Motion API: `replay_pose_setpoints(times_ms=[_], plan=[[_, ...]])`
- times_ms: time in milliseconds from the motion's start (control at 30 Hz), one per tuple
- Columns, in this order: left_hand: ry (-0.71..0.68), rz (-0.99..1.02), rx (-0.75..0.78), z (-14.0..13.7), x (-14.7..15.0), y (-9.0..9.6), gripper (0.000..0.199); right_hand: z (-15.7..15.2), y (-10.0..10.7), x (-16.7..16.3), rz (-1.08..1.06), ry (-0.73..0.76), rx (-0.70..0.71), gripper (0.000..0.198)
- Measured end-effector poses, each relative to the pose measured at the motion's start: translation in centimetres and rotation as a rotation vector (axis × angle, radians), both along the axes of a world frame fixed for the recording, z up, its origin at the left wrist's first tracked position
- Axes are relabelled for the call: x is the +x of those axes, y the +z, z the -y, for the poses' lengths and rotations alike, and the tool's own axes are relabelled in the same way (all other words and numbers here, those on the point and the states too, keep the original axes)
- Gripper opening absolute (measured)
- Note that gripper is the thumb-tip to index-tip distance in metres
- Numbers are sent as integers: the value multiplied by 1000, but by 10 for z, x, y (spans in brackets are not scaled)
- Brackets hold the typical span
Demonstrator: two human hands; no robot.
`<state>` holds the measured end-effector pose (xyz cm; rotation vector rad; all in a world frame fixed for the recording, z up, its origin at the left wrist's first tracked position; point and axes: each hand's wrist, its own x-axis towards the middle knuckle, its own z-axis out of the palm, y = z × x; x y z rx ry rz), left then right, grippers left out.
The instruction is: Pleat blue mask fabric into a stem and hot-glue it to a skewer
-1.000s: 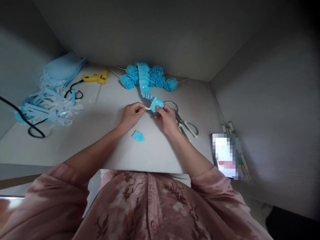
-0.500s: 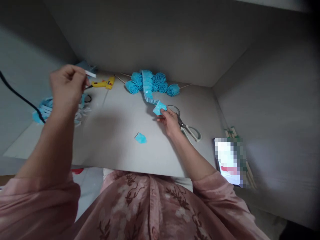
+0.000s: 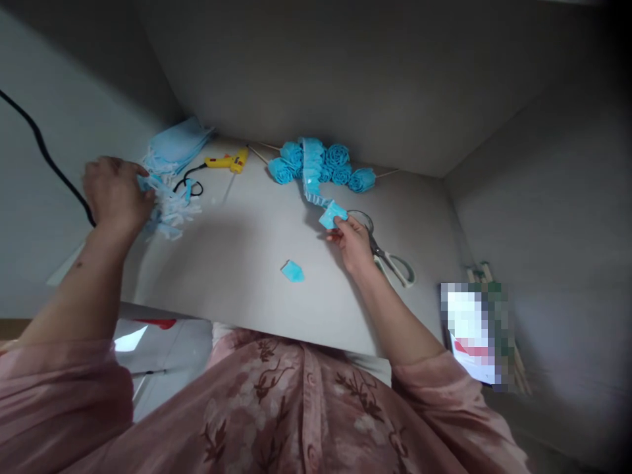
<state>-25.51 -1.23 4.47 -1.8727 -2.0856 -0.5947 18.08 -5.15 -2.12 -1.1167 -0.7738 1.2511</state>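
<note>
My left hand (image 3: 116, 197) hovers palm down at the pile of white and blue strips (image 3: 175, 209) on the left, thumb and fingers apart. No white strip shows in it, though its underside is hidden. My right hand (image 3: 353, 243) pinches a small blue fabric piece (image 3: 332, 215) between thumb and fingers. This piece lies at the lower end of a pleated blue strip (image 3: 314, 168), which drapes over several blue fabric roses (image 3: 339, 158). A second blue piece with a pointed end (image 3: 293, 270) lies flat in front of me. Scissors (image 3: 390, 257) rest just right of my right hand, partly behind it.
Blue face masks (image 3: 180, 145) are stacked at the back left. Beside them lies a yellow glue gun (image 3: 230, 160) with a black cord. A lit, blurred screen (image 3: 467, 332) and green-tipped sticks (image 3: 486, 271) sit at the right. Grey panels (image 3: 316, 79) enclose the table.
My left hand has lowered to the strip pile, and the white strip it pinched is out of sight. My right hand still holds the blue piece. The whole view has shifted slightly.
</note>
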Motion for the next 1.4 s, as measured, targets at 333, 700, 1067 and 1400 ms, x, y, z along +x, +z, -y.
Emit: replay_pose_setpoints(times_ms=[333, 700, 1067, 1400], plan=[[-1166, 99, -326, 54, 163, -7, 23, 1, -1, 4, 20, 51, 16, 25], [-1309, 0, -409, 53, 182, -49, 20, 0, -1, 2, 22, 71, -5, 30], [-969, 1034, -750, 32, 229, -28, 23, 3, 1, 0, 28, 109, 24, 34], [-802, 1152, -668, 14, 245, -46, 23, 5, 4, -5, 93, 96, 66, 36]])
